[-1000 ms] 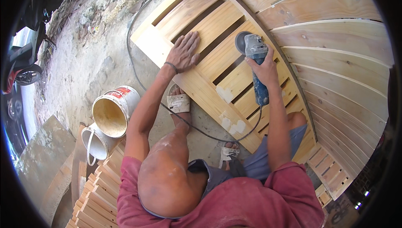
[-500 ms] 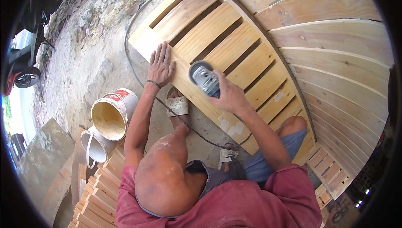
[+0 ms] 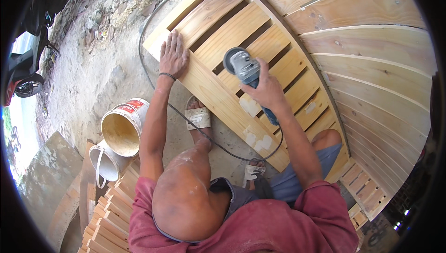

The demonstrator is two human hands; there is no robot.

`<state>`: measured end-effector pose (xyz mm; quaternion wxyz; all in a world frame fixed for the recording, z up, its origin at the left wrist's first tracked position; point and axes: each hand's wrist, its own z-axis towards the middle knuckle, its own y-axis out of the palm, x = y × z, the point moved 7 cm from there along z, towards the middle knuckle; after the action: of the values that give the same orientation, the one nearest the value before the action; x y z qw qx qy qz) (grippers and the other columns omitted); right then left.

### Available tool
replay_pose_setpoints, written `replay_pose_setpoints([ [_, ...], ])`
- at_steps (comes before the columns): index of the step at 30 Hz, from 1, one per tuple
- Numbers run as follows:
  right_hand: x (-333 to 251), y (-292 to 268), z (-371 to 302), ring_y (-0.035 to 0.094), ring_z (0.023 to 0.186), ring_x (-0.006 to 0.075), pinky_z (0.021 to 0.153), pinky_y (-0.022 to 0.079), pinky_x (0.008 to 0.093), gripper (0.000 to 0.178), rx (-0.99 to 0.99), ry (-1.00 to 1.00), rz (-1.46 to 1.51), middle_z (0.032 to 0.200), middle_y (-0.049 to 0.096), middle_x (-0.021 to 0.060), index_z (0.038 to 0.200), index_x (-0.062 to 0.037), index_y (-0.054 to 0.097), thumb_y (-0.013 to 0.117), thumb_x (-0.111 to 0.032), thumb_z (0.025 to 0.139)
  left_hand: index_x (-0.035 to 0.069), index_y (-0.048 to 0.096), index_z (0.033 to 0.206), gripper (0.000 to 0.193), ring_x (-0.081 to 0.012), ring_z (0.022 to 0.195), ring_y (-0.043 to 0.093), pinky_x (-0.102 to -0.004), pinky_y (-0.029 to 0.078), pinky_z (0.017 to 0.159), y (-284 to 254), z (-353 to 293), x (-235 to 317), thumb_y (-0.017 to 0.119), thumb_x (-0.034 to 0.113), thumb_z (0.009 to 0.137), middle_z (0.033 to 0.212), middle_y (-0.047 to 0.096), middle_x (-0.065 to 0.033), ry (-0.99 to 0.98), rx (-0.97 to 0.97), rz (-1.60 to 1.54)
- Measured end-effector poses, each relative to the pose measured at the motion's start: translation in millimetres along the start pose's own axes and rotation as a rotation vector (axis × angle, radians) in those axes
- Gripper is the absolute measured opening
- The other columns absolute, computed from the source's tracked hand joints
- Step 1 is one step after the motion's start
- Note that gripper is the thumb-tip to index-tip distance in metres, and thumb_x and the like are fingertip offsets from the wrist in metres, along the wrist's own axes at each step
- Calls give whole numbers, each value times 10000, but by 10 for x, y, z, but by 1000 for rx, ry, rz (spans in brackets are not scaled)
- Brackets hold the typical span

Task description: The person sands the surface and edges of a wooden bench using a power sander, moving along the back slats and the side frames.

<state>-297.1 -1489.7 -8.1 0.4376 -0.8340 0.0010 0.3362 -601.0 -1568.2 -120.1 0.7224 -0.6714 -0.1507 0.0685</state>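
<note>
My right hand [image 3: 268, 89] is wrapped round the body of an angle grinder [image 3: 245, 68] with a round grey disc at its far end. The grinder is over the pale slats [image 3: 232, 32] of a wooden bench seat; whether its disc touches them I cannot tell. To the left, my left hand [image 3: 174, 57] lies flat, fingers stretched out, on the front board [image 3: 209, 82] of the seat near its far corner. Whitish filler patches [image 3: 257, 140] mark the board nearer to me. A dark cord [image 3: 213, 143] runs from the grinder's rear and loops past my feet.
The slatted backrest [image 3: 371, 74] rises along the right. Two white buckets, a larger one [image 3: 124, 132] and a smaller one [image 3: 106, 162], lie tipped at the left beside stacked wooden slats [image 3: 104, 225]. My sandalled foot [image 3: 199, 118] is close to the seat's edge. A motorbike [image 3: 28, 78] stands far left.
My right hand has carried the grinder away from the front board, up and rightward over the slats. My left hand has shifted slightly up and left along the board.
</note>
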Motion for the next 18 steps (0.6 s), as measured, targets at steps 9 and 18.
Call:
replay_pose_setpoints([
  [9,33,-182,337,651,1031,516,907,522,542,916,42,-63,-6,1117,651,350,1479,-96,246,776,-424,807,11,236,1581,713,-319,1558,121,-476,110,1256,5,198,-83,356,458,1038,1677,146,-178,-31,16,-25],
  [18,541,-849,887,632,1116,502,966,499,489,912,289,-14,131,1161,646,340,1466,-68,297,778,-473,805,-25,271,1557,715,-331,1552,141,-441,123,1260,-6,839,523,384,447,1031,1660,193,-198,146,85,-38],
])
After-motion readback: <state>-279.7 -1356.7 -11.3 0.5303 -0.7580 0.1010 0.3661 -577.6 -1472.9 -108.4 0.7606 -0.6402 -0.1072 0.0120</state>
